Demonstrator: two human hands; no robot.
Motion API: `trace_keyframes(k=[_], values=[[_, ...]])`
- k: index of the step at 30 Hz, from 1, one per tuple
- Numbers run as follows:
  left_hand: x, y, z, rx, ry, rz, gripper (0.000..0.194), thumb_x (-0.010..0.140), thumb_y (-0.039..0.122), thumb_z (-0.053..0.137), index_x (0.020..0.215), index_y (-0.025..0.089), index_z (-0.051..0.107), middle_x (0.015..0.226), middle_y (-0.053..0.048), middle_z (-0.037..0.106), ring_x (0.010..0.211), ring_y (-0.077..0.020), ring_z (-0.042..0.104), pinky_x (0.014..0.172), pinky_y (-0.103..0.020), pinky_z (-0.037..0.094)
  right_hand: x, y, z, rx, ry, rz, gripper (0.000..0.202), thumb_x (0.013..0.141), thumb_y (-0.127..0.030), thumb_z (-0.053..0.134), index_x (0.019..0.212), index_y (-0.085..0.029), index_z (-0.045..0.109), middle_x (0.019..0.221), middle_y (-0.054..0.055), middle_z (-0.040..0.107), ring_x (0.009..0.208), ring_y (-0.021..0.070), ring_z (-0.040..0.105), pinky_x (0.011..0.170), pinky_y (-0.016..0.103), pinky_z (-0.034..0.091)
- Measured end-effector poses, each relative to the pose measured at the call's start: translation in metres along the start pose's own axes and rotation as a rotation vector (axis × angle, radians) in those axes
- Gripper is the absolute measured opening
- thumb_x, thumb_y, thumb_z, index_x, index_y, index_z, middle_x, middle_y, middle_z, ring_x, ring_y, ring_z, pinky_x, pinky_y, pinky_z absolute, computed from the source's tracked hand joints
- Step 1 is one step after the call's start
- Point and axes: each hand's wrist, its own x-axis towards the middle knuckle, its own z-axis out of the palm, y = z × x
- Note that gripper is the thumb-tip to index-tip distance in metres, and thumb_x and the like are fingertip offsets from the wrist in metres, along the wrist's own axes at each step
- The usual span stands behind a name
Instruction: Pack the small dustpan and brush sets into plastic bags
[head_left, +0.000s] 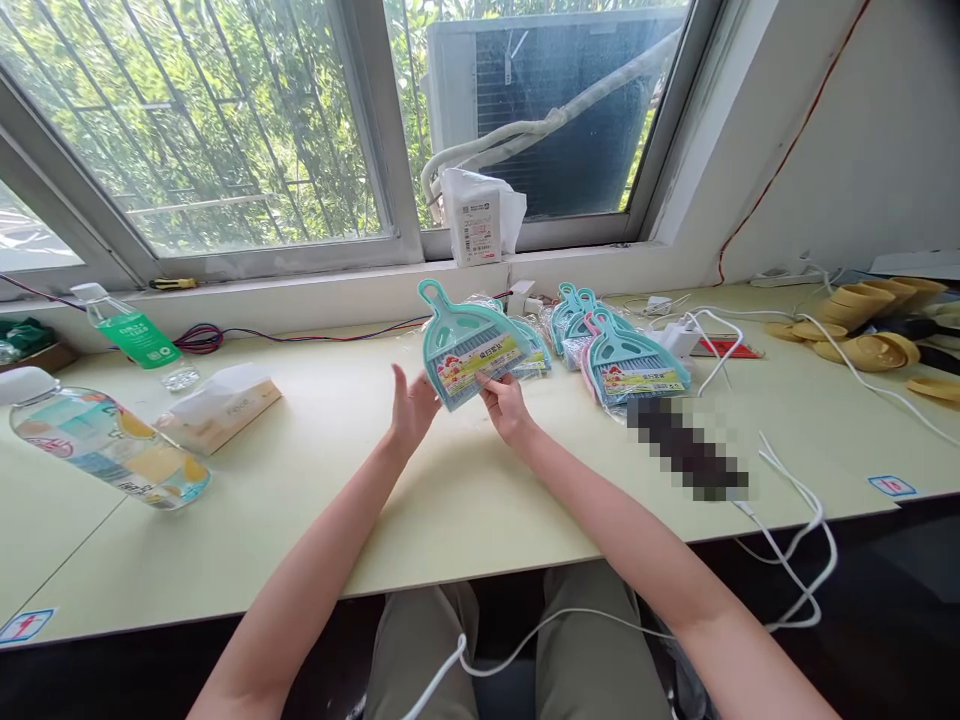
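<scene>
A teal dustpan-and-brush set (472, 350) in clear wrap, with a yellow printed label, is held tilted above the table, handle up. My right hand (506, 405) pinches its lower edge, thumb on the front. At its lower left side is my left hand (412, 405), thumb stretched up and apart; its fingertips are partly hidden beside the dustpan, so contact is unclear. Another wrapped set (534, 345) lies partly hidden behind it. To the right, several similar sets lie grouped, the nearest dustpan (637, 365) with a pink edge showing beneath.
On the left stand a large bottle (112, 440), a green-labelled bottle (139, 335) and a tissue pack (225, 405). A white box (480, 225) sits on the sill. Rightward are white cables (802, 500), yellow tape rolls (862, 345) and a pixelated dark object (686, 450).
</scene>
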Motion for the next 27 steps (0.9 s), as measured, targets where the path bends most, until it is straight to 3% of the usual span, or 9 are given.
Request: trace_keyframes(k=[4,7,10,13,18,23,25,27], values=[[0.0,-0.008,-0.002,0.296,0.16,0.012,0.053,0.067,0.039,0.075,0.112,0.019,0.056,0.116,-0.009,0.065,0.105,-0.0257,0.062,0.079,-0.033,0.052,0.007,0.005,-0.006,-0.038,0.111,0.051,0.035,0.063,-0.008,0.07,0.094,-0.021,0.06,0.089,0.0,0.073,0.096,0.0199,0.068,0.089,0.034,0.056],[0.003,-0.01,-0.007,0.355,0.198,-0.037,0.052,0.065,0.033,0.074,0.11,0.018,0.052,0.109,-0.009,0.066,0.085,-0.0236,0.068,0.065,-0.033,0.055,0.012,0.004,-0.009,-0.116,0.114,0.147,0.022,0.067,-0.006,0.067,0.085,-0.018,0.059,0.081,0.002,0.073,0.088,0.0192,0.07,0.086,0.034,0.057],[0.006,-0.002,-0.016,0.314,0.197,-0.081,0.053,0.065,0.028,0.071,0.112,0.018,0.048,0.103,-0.008,0.067,0.067,-0.0222,0.069,0.058,-0.036,0.057,0.017,-0.006,-0.012,-0.227,0.064,0.267,0.003,0.079,-0.014,0.063,0.079,-0.016,0.06,0.074,0.005,0.073,0.078,0.0174,0.071,0.083,0.033,0.058],[0.008,0.009,-0.026,0.255,0.204,-0.097,0.054,0.065,0.023,0.067,0.114,0.018,0.046,0.102,-0.009,0.067,0.062,-0.0229,0.069,0.053,-0.036,0.058,0.02,-0.018,-0.014,-0.404,-0.015,0.256,0.016,0.087,-0.024,0.058,0.076,-0.014,0.062,0.072,0.008,0.073,0.071,0.0176,0.072,0.077,0.033,0.059],[0.008,0.019,-0.035,0.202,0.219,-0.087,0.05,0.067,0.02,0.064,0.114,0.017,0.047,0.099,-0.009,0.068,0.062,-0.0229,0.07,0.05,-0.033,0.058,0.014,-0.022,-0.005,-0.587,-0.082,0.063,0.028,0.089,-0.032,0.057,0.069,-0.014,0.061,0.072,0.011,0.073,0.063,0.0184,0.071,0.067,0.032,0.06],[0.011,0.021,-0.039,0.206,0.288,-0.083,0.041,0.068,0.016,0.061,0.108,0.015,0.051,0.092,-0.008,0.068,0.056,-0.0211,0.068,0.04,-0.028,0.053,0.013,-0.028,-0.003,-0.61,-0.089,0.187,0.034,0.092,-0.036,0.051,0.07,-0.013,0.063,0.072,0.013,0.073,0.064,0.0185,0.071,0.069,0.031,0.06],[0.014,0.022,-0.044,0.184,0.368,-0.065,0.038,0.07,0.013,0.058,0.107,0.016,0.051,0.088,-0.006,0.068,0.054,-0.018,0.066,0.037,-0.023,0.05,0.017,-0.033,-0.01,-0.689,-0.172,0.267,0.036,0.091,-0.039,0.05,0.073,-0.012,0.066,0.078,0.014,0.074,0.068,0.0194,0.072,0.071,0.033,0.06],[0.016,0.022,-0.05,0.113,0.491,-0.042,0.033,0.073,0.01,0.054,0.105,0.016,0.051,0.083,-0.004,0.066,0.053,-0.0146,0.064,0.036,-0.019,0.046,0.02,-0.037,-0.017,-0.815,-0.247,0.179,0.032,0.09,-0.038,0.051,0.084,-0.013,0.07,0.091,0.013,0.074,0.079,0.0209,0.072,0.075,0.036,0.059]])
